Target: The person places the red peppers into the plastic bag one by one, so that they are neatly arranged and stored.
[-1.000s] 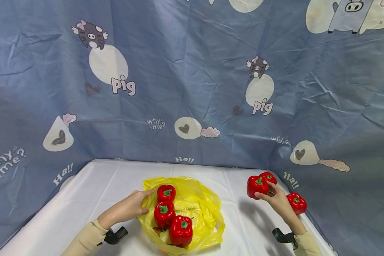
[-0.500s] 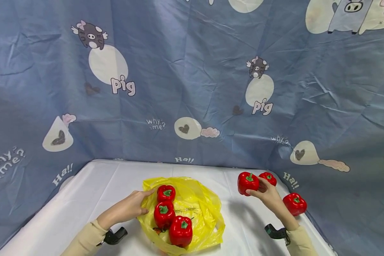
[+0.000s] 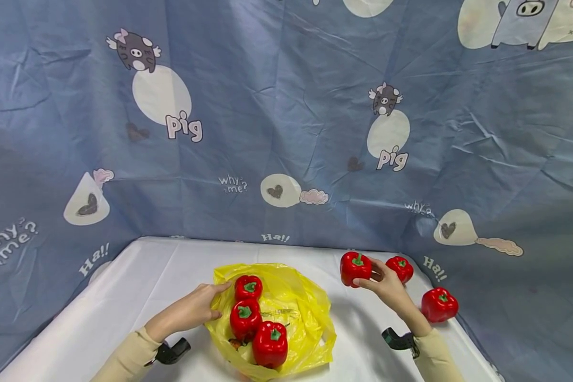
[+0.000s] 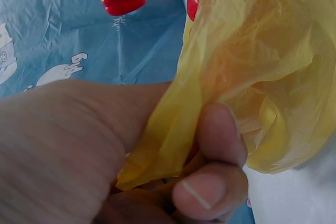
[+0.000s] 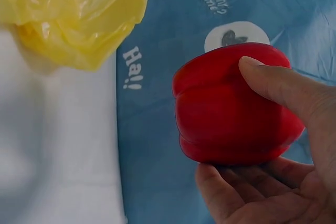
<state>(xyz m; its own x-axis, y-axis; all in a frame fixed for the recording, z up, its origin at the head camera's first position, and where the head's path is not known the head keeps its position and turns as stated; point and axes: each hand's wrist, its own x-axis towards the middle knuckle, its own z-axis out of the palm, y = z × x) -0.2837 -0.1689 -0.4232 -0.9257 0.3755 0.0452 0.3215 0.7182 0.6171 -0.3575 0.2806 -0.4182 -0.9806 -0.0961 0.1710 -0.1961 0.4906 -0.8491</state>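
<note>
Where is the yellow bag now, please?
In the head view, the yellow bag lies low centre on the white table, its left edge in the left hand.

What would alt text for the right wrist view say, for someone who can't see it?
A right hand grips a red pepper, right of centre. Part of a yellow bag shows at upper left, with a white table below it in the picture and blue cloth printed with "Ha!!" behind the pepper.

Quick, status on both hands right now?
Left hand: closed, pinching the left edge of the yellow bag.
Right hand: closed around a red bell pepper, outside the bag.
</note>
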